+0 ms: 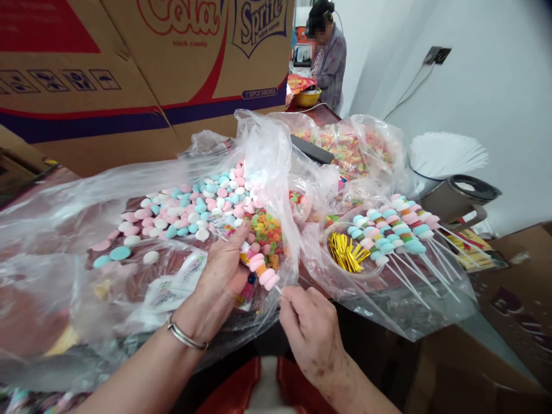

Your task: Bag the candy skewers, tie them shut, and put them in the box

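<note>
My right hand (308, 325) pinches the white stick of a candy skewer (264, 272), threaded with pink marshmallows and an orange gummy. The skewer slants up to the left, over gummy rings (266, 233) in a clear bag. At its upper end is my left hand (224, 267), thumb raised and fingers curled; what they hold is hidden. Pink, white and blue marshmallows (181, 210) lie heaped on plastic beyond the left hand. To the right, several filled candy skewers (394, 227) rest side by side, near gold twist ties (347, 253) in a clear round tub.
A large cardboard box (142, 109) stands at the back left. Bagged gummy rings (353, 149), a dark flat object (311, 149), a grey mug (457, 198) and a container of white sticks (446, 155) are at the back right. Farther off, a co-worker (330, 60) stands near a yellow bowl (307, 99).
</note>
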Demonstrator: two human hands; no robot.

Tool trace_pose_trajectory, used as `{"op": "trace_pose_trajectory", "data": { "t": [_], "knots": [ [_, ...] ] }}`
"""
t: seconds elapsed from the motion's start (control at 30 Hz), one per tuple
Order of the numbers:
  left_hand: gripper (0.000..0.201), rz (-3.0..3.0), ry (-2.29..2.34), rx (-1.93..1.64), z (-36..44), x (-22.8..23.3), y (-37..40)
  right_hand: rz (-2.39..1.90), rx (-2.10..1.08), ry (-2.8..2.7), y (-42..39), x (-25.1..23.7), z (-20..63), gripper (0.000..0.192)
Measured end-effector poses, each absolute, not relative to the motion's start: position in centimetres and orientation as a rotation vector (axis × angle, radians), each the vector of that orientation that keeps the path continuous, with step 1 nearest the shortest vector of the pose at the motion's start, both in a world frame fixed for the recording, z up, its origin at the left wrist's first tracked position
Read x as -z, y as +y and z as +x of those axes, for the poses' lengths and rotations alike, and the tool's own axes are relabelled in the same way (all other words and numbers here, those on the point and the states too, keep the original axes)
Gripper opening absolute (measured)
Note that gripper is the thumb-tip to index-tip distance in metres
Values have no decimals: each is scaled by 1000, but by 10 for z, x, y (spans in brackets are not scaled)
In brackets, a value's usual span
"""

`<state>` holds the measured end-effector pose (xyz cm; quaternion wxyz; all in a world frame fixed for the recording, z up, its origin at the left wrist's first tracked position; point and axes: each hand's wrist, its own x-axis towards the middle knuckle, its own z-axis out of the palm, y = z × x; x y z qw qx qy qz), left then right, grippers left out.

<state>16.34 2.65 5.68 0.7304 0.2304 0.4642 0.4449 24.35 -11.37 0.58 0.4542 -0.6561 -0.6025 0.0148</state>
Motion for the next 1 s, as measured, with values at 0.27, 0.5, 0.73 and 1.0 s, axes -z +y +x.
{"op": "trace_pose_trajectory", "data": {
  "t": [0.27,0.5,0.73,1.0],
  "knots": [
    [21,468,967,-908,163,-56,24,-1276,-1344,-683,-114,-13,245,18],
    [24,473,955,-905,161,-52,24,-1583,-689,-1241,-116,-11,235,20],
    [25,468,979,-959,159,-52,23,-1714,-20,-1505,-114,-7,232,26],
    [33,515,973,-929,165,-49,6,-1640,214,-1553,-109,-8,227,24]
  ]
}}
